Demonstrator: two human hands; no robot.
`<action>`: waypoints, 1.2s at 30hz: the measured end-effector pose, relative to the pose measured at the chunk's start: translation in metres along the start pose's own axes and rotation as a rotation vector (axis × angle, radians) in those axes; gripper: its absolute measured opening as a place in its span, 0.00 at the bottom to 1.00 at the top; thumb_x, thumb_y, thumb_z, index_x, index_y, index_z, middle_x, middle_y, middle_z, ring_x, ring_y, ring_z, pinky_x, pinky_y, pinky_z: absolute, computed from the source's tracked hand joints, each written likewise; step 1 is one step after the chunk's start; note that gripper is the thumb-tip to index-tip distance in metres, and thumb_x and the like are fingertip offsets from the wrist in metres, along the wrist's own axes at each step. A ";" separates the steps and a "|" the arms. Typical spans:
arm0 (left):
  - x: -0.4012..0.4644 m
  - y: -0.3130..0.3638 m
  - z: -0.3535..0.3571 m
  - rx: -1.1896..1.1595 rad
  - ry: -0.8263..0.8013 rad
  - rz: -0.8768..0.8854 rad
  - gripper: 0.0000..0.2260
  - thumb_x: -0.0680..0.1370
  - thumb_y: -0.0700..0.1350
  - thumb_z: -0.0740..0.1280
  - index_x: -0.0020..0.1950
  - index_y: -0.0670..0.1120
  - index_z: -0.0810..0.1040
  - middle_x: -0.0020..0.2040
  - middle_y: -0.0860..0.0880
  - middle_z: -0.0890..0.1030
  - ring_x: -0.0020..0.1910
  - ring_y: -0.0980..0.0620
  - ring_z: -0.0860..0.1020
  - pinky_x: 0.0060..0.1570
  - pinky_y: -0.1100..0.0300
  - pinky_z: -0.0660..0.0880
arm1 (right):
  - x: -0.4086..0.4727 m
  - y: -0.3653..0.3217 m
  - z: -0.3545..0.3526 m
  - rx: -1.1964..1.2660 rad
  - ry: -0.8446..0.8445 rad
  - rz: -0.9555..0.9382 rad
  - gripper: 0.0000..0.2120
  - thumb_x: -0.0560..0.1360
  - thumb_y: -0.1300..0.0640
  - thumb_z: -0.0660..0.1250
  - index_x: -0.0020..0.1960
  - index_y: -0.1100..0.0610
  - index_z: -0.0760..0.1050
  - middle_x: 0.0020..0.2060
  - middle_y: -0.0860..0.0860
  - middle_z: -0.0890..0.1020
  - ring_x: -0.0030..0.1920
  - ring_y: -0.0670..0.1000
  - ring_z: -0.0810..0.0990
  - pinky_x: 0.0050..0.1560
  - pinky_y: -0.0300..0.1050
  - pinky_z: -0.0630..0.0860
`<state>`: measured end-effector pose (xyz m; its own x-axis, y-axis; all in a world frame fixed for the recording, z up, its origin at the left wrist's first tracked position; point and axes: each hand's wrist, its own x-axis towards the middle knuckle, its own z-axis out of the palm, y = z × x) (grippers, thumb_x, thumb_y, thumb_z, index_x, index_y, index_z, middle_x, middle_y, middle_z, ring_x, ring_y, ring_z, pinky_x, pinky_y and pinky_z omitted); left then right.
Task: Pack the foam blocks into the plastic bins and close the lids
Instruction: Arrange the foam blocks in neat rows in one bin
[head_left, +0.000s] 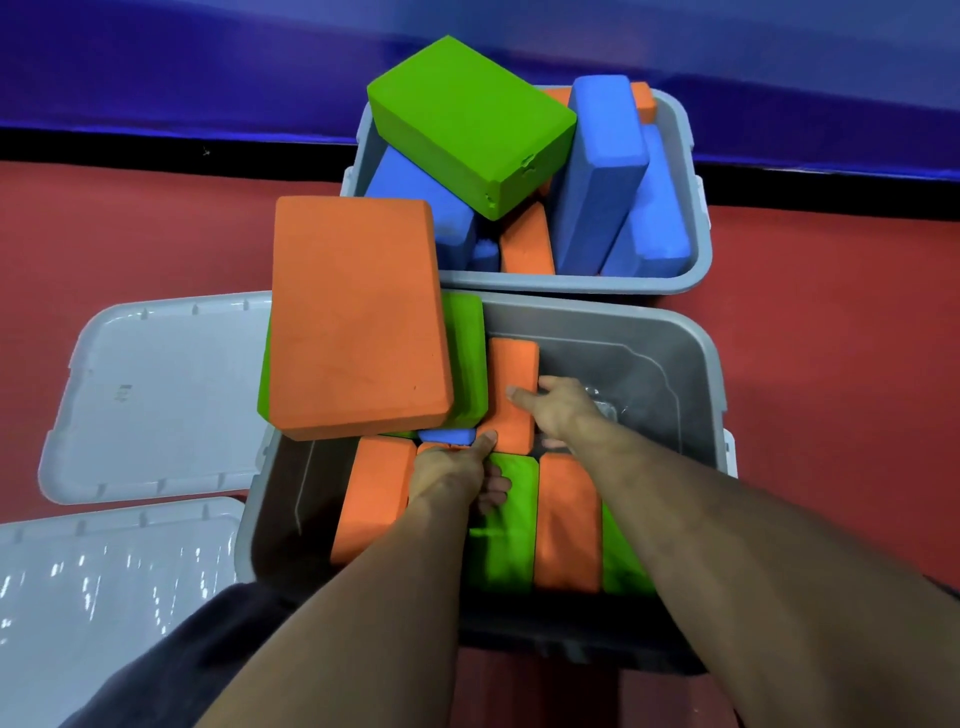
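Both my hands reach into the near grey bin (696, 374). My right hand (558, 410) grips an upright orange foam block (511, 384) at the bin's middle, thumb on its left face, fingers on its right. My left hand (457, 475) holds the near end of the same block, thumb pointing up against it. Orange (371, 499) and green (506, 525) blocks stand on edge in the bin's near half. A large orange block (358, 317) lies flat on a green one (467, 353) over the bin's left rim. The far grey bin (685, 171) holds jumbled blue, orange and green blocks (467, 124).
Two grey lids lie upside down on the red floor to the left, one (156, 395) beside the near bin and one (104, 597) nearer to me. A blue padded wall (208, 67) runs along the back. The near bin's right far corner shows bare bottom.
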<state>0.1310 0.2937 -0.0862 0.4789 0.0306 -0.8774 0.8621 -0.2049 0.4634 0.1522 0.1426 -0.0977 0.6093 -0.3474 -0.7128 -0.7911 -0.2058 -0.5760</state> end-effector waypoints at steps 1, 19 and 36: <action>-0.001 0.001 0.000 0.011 -0.003 0.000 0.19 0.79 0.52 0.72 0.38 0.38 0.75 0.28 0.39 0.81 0.21 0.47 0.75 0.22 0.63 0.68 | -0.001 0.000 -0.001 -0.064 0.018 -0.040 0.32 0.77 0.42 0.71 0.75 0.56 0.70 0.65 0.55 0.80 0.63 0.56 0.80 0.61 0.51 0.79; -0.114 0.020 -0.058 -0.488 0.008 0.297 0.30 0.68 0.59 0.80 0.59 0.40 0.80 0.41 0.50 0.82 0.31 0.54 0.80 0.36 0.59 0.78 | -0.170 -0.056 -0.063 -0.146 -0.038 -0.465 0.30 0.79 0.49 0.70 0.77 0.56 0.67 0.70 0.55 0.76 0.68 0.47 0.76 0.61 0.34 0.68; -0.153 0.077 -0.008 -0.043 0.212 0.667 0.52 0.48 0.82 0.70 0.62 0.49 0.79 0.57 0.47 0.82 0.55 0.47 0.81 0.60 0.47 0.78 | -0.186 -0.078 -0.077 0.170 0.174 -0.636 0.21 0.80 0.41 0.66 0.68 0.51 0.77 0.61 0.47 0.81 0.61 0.46 0.79 0.63 0.42 0.74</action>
<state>0.1255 0.2806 0.0848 0.9262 0.1025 -0.3627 0.3766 -0.2077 0.9028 0.0968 0.1531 0.1103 0.9244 -0.3516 -0.1475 -0.2534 -0.2774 -0.9267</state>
